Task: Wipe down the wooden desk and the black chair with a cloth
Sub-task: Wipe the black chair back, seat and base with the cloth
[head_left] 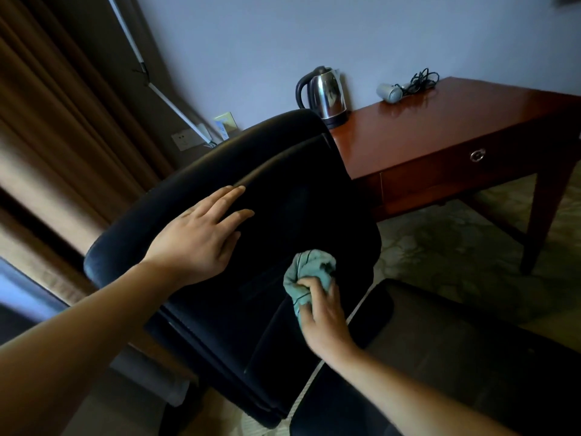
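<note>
The black chair (283, 190) fills the middle of the view, its padded backrest facing me. My left hand (201, 234) lies flat on the top of the backrest with fingers straight. Lower on the backrest, my right hand (323, 309) grips a bunched teal cloth (309, 272) and presses it against the black padding. The wooden desk (440, 130) stands behind the chair at the right, reddish-brown and glossy, with a drawer and ring pull in its front.
A steel kettle (325, 92) stands on the desk's left end. A small grey hairdryer (391, 92) with a tangled black cord lies farther along. Brown curtains (56, 127) hang at left. Patterned carpet (456, 247) lies under the desk. A dark seat surface (471, 357) is at lower right.
</note>
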Demonstrator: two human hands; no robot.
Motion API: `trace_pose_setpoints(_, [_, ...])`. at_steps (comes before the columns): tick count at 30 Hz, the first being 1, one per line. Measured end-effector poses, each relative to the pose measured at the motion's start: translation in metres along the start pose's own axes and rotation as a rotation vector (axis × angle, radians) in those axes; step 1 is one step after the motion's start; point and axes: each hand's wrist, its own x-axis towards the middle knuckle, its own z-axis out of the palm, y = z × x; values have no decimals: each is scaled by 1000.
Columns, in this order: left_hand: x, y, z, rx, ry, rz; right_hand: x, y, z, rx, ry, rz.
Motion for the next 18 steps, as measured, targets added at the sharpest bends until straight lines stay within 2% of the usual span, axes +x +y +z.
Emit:
trace_pose_setpoints(3, [2,3,-3,-3,-3,6,63,11,-24,-115,-11,-6])
trace_pose_setpoints(7, [6,3,-3,1,4,7,199,-5,-62,-132,245,132])
trace_pose_setpoints(9, [5,3,-2,-2,19,9,228,-19,-65,-128,288,201])
trace_pose_setpoints(12, [6,1,-1,-17,32,5,187,-34,-39,-175,252,142])
trace_pose_setpoints(16, [5,-2,3,-7,44,13,29,-50,13,-191,-12,-20])
trace_pose_setpoints(18, [4,-2,3,-10,43,17,-15,-47,14,-219,-164,-211])
